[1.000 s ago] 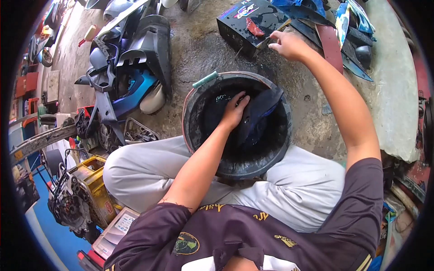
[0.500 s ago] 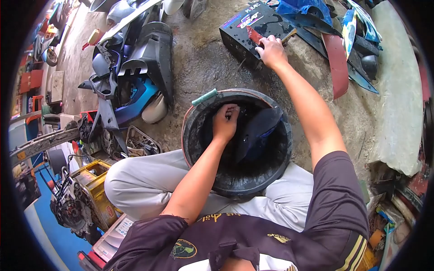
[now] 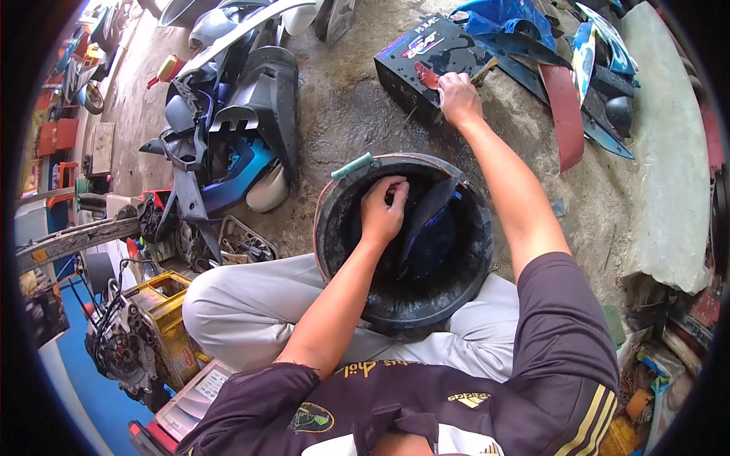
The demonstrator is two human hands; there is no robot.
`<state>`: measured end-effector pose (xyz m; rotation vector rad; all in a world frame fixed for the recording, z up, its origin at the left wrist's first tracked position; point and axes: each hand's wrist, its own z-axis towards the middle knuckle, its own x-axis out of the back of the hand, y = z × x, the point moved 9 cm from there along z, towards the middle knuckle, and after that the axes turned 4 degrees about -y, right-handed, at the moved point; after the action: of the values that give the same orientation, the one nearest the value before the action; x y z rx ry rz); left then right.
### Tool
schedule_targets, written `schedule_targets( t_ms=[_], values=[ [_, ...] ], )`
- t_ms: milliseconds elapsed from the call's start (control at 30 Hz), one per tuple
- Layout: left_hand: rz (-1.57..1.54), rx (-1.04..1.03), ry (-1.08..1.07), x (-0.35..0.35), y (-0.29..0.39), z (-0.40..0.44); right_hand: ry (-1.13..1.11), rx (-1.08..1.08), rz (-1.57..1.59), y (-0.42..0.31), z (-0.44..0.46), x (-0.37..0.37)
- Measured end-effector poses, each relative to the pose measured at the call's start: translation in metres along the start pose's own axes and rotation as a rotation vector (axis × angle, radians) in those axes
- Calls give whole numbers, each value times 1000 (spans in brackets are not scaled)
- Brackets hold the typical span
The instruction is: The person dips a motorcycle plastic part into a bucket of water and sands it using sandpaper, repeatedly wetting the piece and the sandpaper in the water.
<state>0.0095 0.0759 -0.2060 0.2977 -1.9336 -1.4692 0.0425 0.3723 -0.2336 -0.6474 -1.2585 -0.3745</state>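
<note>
A black bucket (image 3: 477, 262) with a green handle grip stands between my legs. Inside it a dark plastic panel (image 3: 427, 214) with blue patches leans at a slant. My left hand (image 3: 385, 211) is in the bucket, thumb and fingers closed at the panel's left edge; the fingertips are partly hidden. Stretched forward, my right hand (image 3: 459, 97) pinches a thin red piece that looks like sandpaper (image 3: 427, 76). This piece lies at the top of a wet black box (image 3: 403, 67) with "BEAT" lettering.
Grey and blue motorcycle body panels (image 3: 258, 106) are piled at the left front. Blue panels (image 3: 509, 26) and a reddish curved panel (image 3: 561, 114) lie at the right front. A long pale block (image 3: 665, 167) borders the right. An engine (image 3: 125, 334) and a yellow crate (image 3: 171, 319) stand left.
The dark panel has tipped more upright and shifted left in the bucket. My right hand has drawn back slightly on the box with the red piece. The camera view has shifted a little.
</note>
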Motion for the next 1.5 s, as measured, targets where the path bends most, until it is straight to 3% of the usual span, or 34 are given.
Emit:
schedule_targets(
  t_ms=[200, 333, 467, 600, 733, 867, 1033, 1167, 1267, 1300, 1500],
  values=[
    [-71, 12, -41, -5, 0, -5, -10, 36, 73, -4, -13, 30],
    [-123, -11, -69, -4, 13, -11, -62, -141, 316, -2, -24, 77],
    [-139, -60, -150, -8, 19, -23, -41, -145, 441, -27, -54, 156],
    [-112, -194, -290, -25, 28, -31, -2, -74, 448, -52, -102, 222],
    [-77, -199, -374, -44, 23, -27, -1, -86, 406, -60, -161, 248],
    [-193, -363, -366, -53, 37, -25, -56, -215, 548, -70, -221, 246],
    [-238, -265, -404, -73, 38, -11, -56, -591, 850, -73, -282, 209],
    [-181, -176, -477, -77, 34, 1, 92, -826, 1211, -86, -307, 184],
    [-159, -174, -411, -71, 30, 4, 131, -848, 1227, -89, -308, 164],
    [-149, -185, -367, -66, 33, 8, 114, -810, 1430, -95, -303, 152],
    [-37, -157, -115, -31, 35, 10, 91, -775, 1751, -97, -288, 116]
  ],
)
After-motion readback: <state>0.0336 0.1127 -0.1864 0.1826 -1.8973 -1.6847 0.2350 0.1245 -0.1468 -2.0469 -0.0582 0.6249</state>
